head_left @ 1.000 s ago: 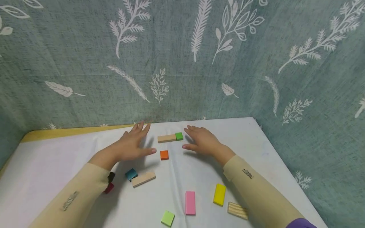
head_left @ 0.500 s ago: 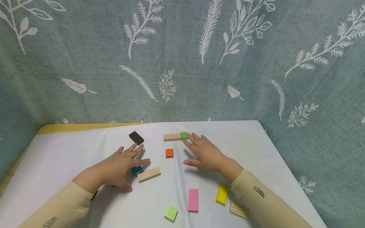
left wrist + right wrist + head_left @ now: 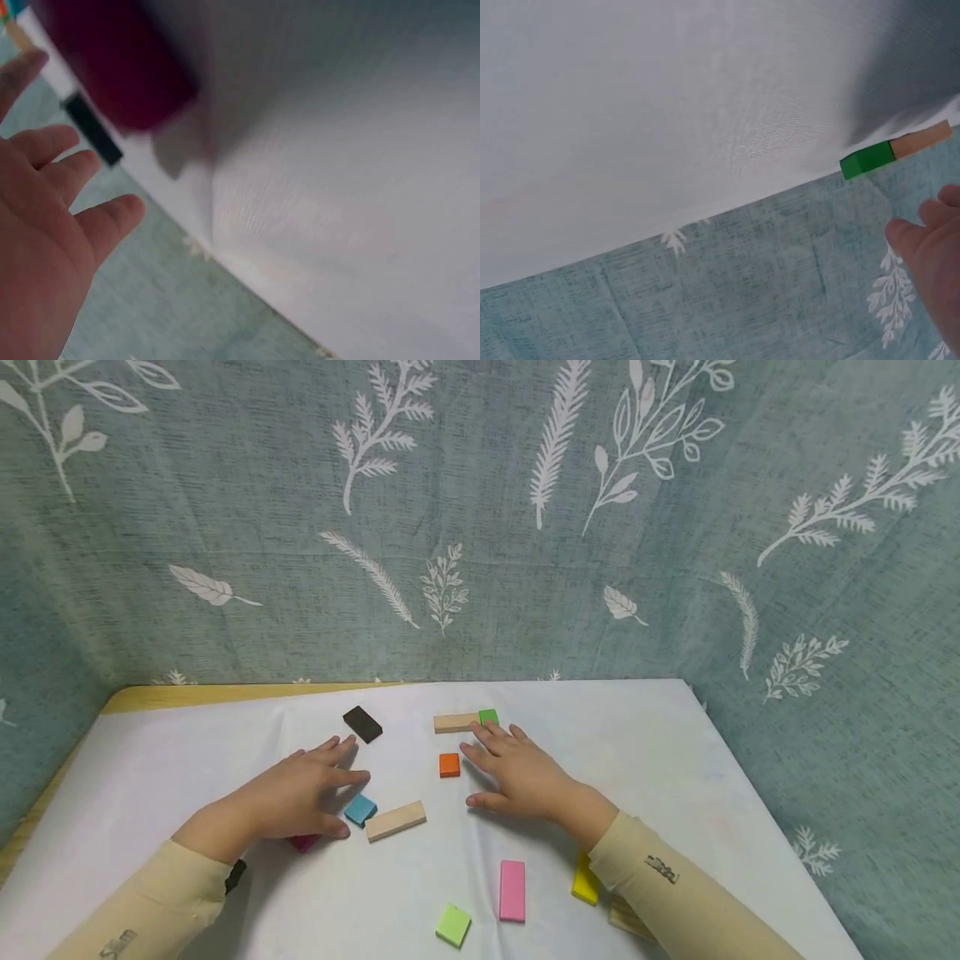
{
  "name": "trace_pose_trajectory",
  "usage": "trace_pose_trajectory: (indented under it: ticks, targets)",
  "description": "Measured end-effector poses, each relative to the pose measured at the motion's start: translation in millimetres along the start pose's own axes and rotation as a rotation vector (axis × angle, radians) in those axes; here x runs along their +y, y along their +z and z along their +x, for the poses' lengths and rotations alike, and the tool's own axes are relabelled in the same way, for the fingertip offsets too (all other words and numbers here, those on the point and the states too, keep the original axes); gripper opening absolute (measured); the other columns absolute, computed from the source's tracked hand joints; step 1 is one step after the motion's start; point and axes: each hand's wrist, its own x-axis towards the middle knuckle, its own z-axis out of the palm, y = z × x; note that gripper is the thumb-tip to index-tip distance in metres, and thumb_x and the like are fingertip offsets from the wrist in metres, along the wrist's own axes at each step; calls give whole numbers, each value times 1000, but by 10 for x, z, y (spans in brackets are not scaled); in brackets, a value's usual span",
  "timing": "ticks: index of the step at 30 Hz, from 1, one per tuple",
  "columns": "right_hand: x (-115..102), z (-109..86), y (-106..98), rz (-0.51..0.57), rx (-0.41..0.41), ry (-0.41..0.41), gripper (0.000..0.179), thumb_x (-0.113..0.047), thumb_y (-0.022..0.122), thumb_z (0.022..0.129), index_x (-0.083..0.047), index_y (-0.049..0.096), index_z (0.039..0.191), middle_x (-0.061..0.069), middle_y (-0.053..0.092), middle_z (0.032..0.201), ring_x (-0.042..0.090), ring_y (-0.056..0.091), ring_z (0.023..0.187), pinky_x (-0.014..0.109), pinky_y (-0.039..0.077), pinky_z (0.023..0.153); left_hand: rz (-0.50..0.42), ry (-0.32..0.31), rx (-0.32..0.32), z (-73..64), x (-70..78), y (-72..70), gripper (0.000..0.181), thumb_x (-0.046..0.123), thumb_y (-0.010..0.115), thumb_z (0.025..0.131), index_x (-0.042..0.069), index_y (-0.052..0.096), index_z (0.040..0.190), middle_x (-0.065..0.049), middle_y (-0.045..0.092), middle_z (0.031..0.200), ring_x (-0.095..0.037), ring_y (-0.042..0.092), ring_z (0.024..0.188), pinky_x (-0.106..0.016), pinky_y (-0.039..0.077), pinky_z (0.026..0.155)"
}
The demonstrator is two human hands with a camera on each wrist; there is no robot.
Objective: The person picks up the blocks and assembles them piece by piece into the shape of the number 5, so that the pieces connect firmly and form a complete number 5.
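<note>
My left hand (image 3: pixel 288 797) hovers over the left part of the white cloth with fingers spread, holding nothing. Beneath it a magenta block (image 3: pixel 303 842) is partly hidden; it looms large and blurred in the left wrist view. Just beyond the fingertips lies a black block (image 3: pixel 363 724). A blue block (image 3: pixel 361 810) and a plain wooden block (image 3: pixel 396 821) lie right of the thumb. My right hand (image 3: pixel 525 777), also spread and holding nothing, is beside an orange block (image 3: pixel 449 765). Past its fingertips, a green block (image 3: pixel 489 717) touches the end of another wooden block (image 3: pixel 455 723).
Nearer the front lie a pink block (image 3: pixel 512 891) and a light green block (image 3: pixel 453 926). The right sleeve partly covers a yellow block (image 3: pixel 585 880) and a ridged wooden block (image 3: pixel 628 919). A dark piece (image 3: pixel 235 876) shows by the left sleeve. Patterned curtain (image 3: pixel 480 610) encloses the table.
My left hand has drawn back toward the left front, uncovering the black block. The right hand has come slightly nearer and left, toward the orange block. The head view has shifted a little.
</note>
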Motion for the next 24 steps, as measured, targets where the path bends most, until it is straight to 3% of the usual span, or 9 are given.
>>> trace_pose_trajectory:
  ticks: [3, 7, 10, 14, 19, 24]
  targets:
    - [23, 16, 1, 2, 12, 16, 82, -63, 56, 95, -21, 31, 160, 9, 16, 170, 28, 14, 158, 55, 18, 125, -72, -104, 43, 132, -84, -134, 96, 63, 78, 78, 12, 45, 153, -28, 18, 165, -53, 17, 150, -73, 24, 113]
    - [87, 31, 14, -4, 34, 63, 81, -64, 55, 96, -21, 32, 160, 10, 15, 170, 28, 13, 158, 56, 19, 125, -112, -274, 75, 447, -213, -255, 115, 70, 70, 81, -2, 24, 158, -37, 6, 163, -58, 8, 149, -75, 19, 113]
    - [109, 48, 33, 8, 40, 99, 82, -64, 54, 96, -21, 29, 161, 11, 12, 171, 29, 10, 158, 56, 19, 125, -63, -332, 77, 621, -292, -209, 124, 70, 73, 78, -12, 20, 155, -42, 7, 159, -60, 9, 147, -79, 23, 108]
    - [107, 87, 33, 30, 33, 140, 87, -66, 54, 95, -22, 20, 163, 12, 4, 171, 29, 4, 159, 56, 15, 126, -41, -383, 35, 703, -367, -115, 142, 80, 73, 69, -17, 12, 153, -44, 5, 159, -60, 7, 148, -80, 21, 109]
    - [147, 117, 13, 39, 27, 186, 91, -66, 53, 95, -26, 10, 164, 9, -5, 171, 27, -1, 159, 54, 10, 127, -65, -452, -27, 774, -377, -80, 148, 88, 64, 69, -15, 2, 155, -41, -7, 160, -58, -4, 149, -79, 6, 113]
    - [206, 152, 22, 51, 15, 197, 91, -67, 51, 95, -25, 8, 164, 12, -2, 171, 29, 1, 159, 55, 11, 126, -72, -458, -57, 843, -340, -48, 130, 87, 59, 74, 6, 7, 162, -39, -11, 161, -59, -10, 149, -82, 2, 110]
